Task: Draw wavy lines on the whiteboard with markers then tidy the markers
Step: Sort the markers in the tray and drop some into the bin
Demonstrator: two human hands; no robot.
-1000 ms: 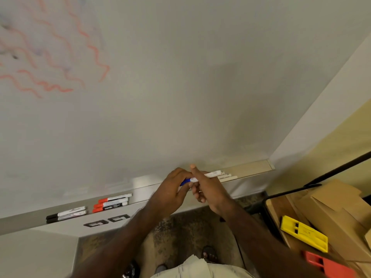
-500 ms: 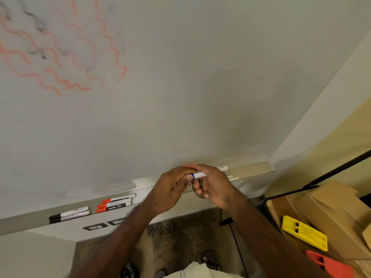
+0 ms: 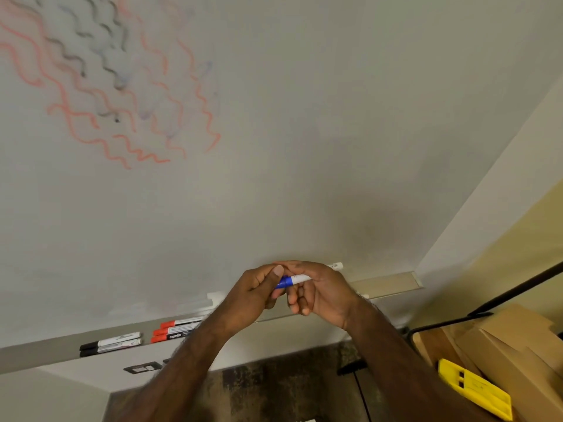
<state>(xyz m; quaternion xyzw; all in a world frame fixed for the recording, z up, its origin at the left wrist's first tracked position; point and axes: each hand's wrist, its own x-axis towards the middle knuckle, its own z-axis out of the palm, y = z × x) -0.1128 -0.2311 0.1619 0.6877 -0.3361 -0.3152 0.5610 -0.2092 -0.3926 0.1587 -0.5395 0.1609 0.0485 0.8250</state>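
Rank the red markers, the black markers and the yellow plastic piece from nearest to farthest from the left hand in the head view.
1. Red markers: on the tray, just left of the left hand.
2. Black markers: further left along the same tray.
3. Yellow plastic piece: far off, lower right by the cardboard boxes.

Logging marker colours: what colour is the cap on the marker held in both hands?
Blue: the cap on the white-barrelled marker, clearest in the head view.
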